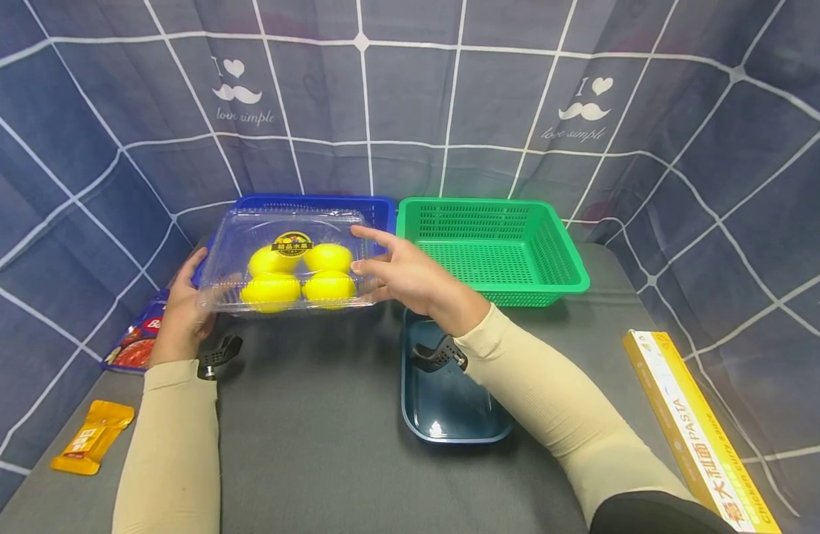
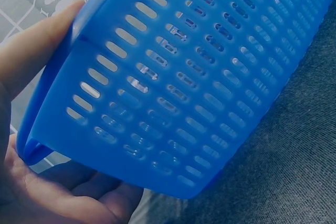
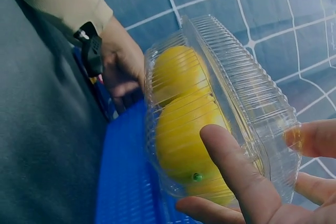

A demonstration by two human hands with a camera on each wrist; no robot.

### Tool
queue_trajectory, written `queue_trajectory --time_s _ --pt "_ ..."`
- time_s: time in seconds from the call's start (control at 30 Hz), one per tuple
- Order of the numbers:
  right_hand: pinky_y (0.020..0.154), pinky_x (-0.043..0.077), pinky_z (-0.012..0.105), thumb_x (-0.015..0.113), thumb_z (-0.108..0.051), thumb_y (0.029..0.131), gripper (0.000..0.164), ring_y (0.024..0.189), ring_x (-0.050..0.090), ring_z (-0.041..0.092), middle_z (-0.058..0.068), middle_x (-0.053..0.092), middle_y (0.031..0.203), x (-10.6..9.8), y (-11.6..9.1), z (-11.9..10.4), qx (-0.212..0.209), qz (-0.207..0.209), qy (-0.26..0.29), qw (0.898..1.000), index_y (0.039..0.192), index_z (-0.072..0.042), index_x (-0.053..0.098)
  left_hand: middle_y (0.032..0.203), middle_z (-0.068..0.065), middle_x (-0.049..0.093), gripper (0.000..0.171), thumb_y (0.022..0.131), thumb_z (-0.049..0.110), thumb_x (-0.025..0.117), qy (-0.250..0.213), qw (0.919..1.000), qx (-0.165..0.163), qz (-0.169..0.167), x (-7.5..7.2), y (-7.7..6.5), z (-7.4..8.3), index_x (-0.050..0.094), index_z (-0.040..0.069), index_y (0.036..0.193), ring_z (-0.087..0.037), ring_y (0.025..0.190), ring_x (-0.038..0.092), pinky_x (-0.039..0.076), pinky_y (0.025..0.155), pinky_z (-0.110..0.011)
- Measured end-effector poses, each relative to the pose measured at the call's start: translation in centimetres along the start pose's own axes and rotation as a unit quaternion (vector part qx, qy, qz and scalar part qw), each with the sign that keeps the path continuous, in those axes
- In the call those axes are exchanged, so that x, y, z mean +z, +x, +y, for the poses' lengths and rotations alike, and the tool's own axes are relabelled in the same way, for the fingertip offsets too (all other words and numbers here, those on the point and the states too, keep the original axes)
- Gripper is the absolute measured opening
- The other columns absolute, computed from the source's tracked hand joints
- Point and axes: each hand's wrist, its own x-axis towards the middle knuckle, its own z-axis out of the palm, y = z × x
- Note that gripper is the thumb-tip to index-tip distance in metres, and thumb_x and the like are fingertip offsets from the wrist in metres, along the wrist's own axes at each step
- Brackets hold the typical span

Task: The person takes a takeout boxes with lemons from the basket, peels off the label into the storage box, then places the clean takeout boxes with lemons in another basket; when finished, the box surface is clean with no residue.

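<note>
My right hand (image 1: pixel 410 274) holds the right end of a clear plastic fruit box (image 3: pixel 262 114), its thumb along one side and fingers spread on the other. Several yellow lemons (image 1: pixel 328 285) sit inside, and a black and gold label marks the lid. Below and behind the box is a blue perforated basket (image 1: pixel 383 211), largely covered by it in the head view. At its left end, my left hand (image 1: pixel 183 311) grips the basket (image 2: pixel 173 87), thumb at the rim and fingers under it. The box overlaps part of that hand in the head view.
A green basket (image 1: pixel 570 259) stands beside the blue one. In front lies a dark tray (image 1: pixel 450 400), partly under my right forearm. A yellow pasta box (image 1: pixel 703 437) is at right; a blue-red packet (image 1: pixel 133 348) and an orange packet (image 1: pixel 93 437) lie left. Curtain surrounds the table.
</note>
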Motion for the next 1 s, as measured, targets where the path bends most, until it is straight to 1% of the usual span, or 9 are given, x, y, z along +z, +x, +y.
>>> queue_trajectory --time_s 0.13,0.23,0.3,0.4,0.5,0.57,0.7,0.83,1.0 --pt "0.074 0.053 0.047 0.063 -0.003 0.089 0.064 0.098 0.058 0.043 0.022 0.053 0.121 0.1 -0.8 0.4 -0.003 -0.007 -0.006 1.0 0.142 -0.03 0.039 0.138 -0.018 0.029 0.092 0.077 0.025 0.079 -0.002 1.0 -0.005 -0.005 0.0 -0.2 0.0 0.022 0.043 0.147 -0.024 0.096 0.06 0.053 0.071 -0.039" --pt "0.074 0.053 0.047 0.064 -0.004 0.089 0.065 0.096 0.059 0.043 0.023 0.054 0.12 0.1 -1.2 0.8 -0.007 -0.009 -0.01 1.0 0.143 -0.03 0.039 0.139 -0.019 0.028 0.091 0.077 0.026 0.079 0.006 1.0 -0.004 -0.004 -0.1 -0.2 0.0 0.022 0.042 0.147 -0.024 0.09 0.062 0.054 0.07 -0.039" --pt "0.073 0.053 0.047 0.064 -0.004 0.088 0.065 0.095 0.06 0.042 0.022 0.054 0.121 0.0 -1.5 1.0 -0.006 -0.007 -0.014 1.0 0.142 -0.031 0.04 0.142 -0.019 0.026 0.091 0.078 0.028 0.078 0.022 0.9998 -0.002 0.0 -0.1 -0.3 0.1 0.021 0.042 0.147 -0.027 0.097 0.059 0.054 0.069 -0.035" --pt "0.072 0.054 0.047 0.065 -0.004 0.088 0.065 0.097 0.06 0.038 0.02 0.052 0.124 0.1 -2.0 1.3 -0.001 -0.005 -0.022 1.0 0.142 -0.031 0.04 0.148 -0.017 0.02 0.091 0.077 0.036 0.077 0.079 0.9968 -0.006 0.014 0.2 -0.8 0.7 0.019 0.043 0.147 -0.036 0.113 0.046 0.053 0.073 -0.031" --pt "0.073 0.054 0.047 0.064 -0.004 0.089 0.066 0.102 0.059 0.036 0.021 0.049 0.128 0.2 -2.5 1.5 0.005 -0.008 -0.03 1.0 0.143 -0.03 0.038 0.151 -0.015 0.017 0.093 0.076 0.042 0.076 0.12 0.9925 -0.004 0.025 0.5 -1.4 1.3 0.017 0.044 0.148 -0.041 0.124 0.035 0.047 0.087 -0.039" --pt "0.074 0.053 0.047 0.063 -0.003 0.089 0.066 0.106 0.057 0.036 0.023 0.048 0.129 0.4 -3.0 1.4 0.005 -0.011 -0.033 0.999 0.145 -0.028 0.036 0.152 -0.015 0.015 0.094 0.076 0.045 0.075 0.133 0.9907 -0.002 0.03 0.7 -1.6 1.5 0.015 0.044 0.148 -0.042 0.128 0.03 0.039 0.095 -0.048" --pt "0.076 0.053 0.047 0.06 -0.002 0.091 0.066 0.108 0.056 0.038 0.026 0.049 0.127 1.0 -4.3 0.9 0.003 -0.016 -0.04 0.999 0.147 -0.023 0.033 0.153 -0.015 0.015 0.096 0.076 0.046 0.075 0.142 0.9894 0.002 0.031 1.1 -2.0 1.9 0.012 0.042 0.149 -0.042 0.13 0.028 0.032 0.099 -0.055" --pt "0.077 0.053 0.046 0.06 -0.002 0.091 0.065 0.106 0.057 0.038 0.024 0.052 0.123 1.5 -5.6 0.6 -0.001 -0.021 -0.049 0.999 0.147 -0.021 0.033 0.152 -0.016 0.015 0.095 0.078 0.043 0.074 0.139 0.99 0.006 0.024 1.2 -2.4 2.2 0.012 0.039 0.15 -0.043 0.128 0.031 0.033 0.099 -0.055" --pt "0.076 0.053 0.047 0.06 -0.002 0.09 0.063 0.106 0.056 0.037 0.024 0.051 0.124 1.8 -6.5 0.9 0.002 -0.033 -0.041 0.999 0.145 -0.021 0.036 0.151 -0.018 0.019 0.091 0.081 0.042 0.071 0.152 0.9881 0.013 0.021 1.3 -2.7 2.3 0.012 0.037 0.15 -0.04 0.124 0.034 0.039 0.096 -0.044"
